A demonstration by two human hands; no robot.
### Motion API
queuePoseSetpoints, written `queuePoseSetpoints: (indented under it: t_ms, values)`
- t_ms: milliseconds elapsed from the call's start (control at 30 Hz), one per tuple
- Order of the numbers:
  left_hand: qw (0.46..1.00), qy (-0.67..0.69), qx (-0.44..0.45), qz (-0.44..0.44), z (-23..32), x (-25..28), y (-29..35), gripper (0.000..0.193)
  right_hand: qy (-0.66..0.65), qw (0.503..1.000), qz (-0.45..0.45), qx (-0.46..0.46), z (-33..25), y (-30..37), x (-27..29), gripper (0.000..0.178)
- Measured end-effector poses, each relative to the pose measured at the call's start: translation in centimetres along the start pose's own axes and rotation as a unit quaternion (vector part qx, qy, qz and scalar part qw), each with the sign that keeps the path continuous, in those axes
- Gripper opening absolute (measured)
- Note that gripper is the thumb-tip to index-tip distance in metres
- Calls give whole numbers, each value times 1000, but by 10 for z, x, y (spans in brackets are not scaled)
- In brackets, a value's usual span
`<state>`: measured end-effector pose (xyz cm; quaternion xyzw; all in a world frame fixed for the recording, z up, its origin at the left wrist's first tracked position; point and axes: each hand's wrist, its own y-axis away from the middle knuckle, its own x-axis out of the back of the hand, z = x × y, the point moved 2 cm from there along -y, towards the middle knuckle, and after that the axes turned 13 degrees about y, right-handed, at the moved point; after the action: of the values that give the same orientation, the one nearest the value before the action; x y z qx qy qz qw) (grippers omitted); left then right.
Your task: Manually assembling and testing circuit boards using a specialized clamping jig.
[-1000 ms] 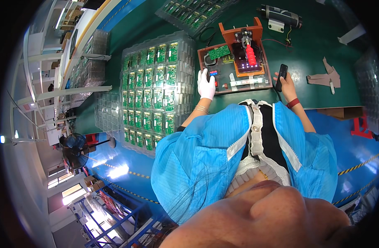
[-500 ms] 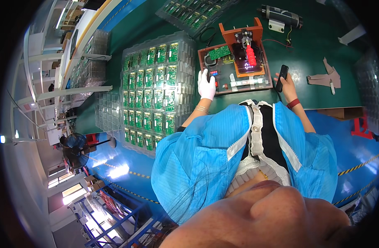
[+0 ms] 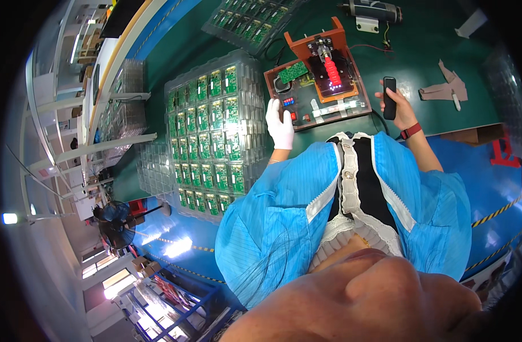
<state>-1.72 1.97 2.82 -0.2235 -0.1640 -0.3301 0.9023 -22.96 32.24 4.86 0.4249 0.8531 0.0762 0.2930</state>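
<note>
My left hand (image 3: 280, 126) wears a white glove and rests at the near left corner of an orange-brown test box (image 3: 328, 118). Its fingers are stretched out and the thumb stands apart. In my right hand (image 3: 404, 111) is a slim black handheld device (image 3: 390, 98), held upright to the right of the box. The box carries a small lit display (image 3: 288, 102), a red switch (image 3: 293, 115) and a toggle clamp with a red handle (image 3: 331, 73). A green circuit board (image 3: 293, 72) lies on the box's left part, beside a round dark part.
A stack of clear trays with green circuit boards (image 3: 204, 137) stands left of the box. Another board tray (image 3: 247, 21) lies behind. A black cylinder on a white bracket (image 3: 374, 11) is at the back right, and pinkish-brown gloves or cloth (image 3: 447, 88) lie on the green table.
My right hand has turned the black device more upright and moved it away from the box. My left hand has slid slightly toward me along the box's left side. The view has shifted slightly.
</note>
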Motion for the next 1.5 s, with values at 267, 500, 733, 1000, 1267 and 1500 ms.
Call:
queuePoseSetpoints:
  t_ms: [267,500,733,1000,1267,1500]
  values:
    - [992,35,-5,-120,30,-14,20,47,-63,997,-48,8,-11,6,-26,40]
    - [989,15,-26,-146,30,-31,21,48,473,877,-2,82,-20,17,-70,34]
    - [978,5,-61,-199,38,-31,22,52,756,553,-65,344,21,20,-85,34]
    - [948,-69,-196,-240,62,-43,23,50,710,565,-33,419,31,21,-77,35]
    - [933,-101,-226,-260,61,-50,21,51,716,579,7,391,37,22,-71,34]
    - [946,-66,-186,-255,49,-46,26,52,741,543,-1,394,40,16,-71,34]
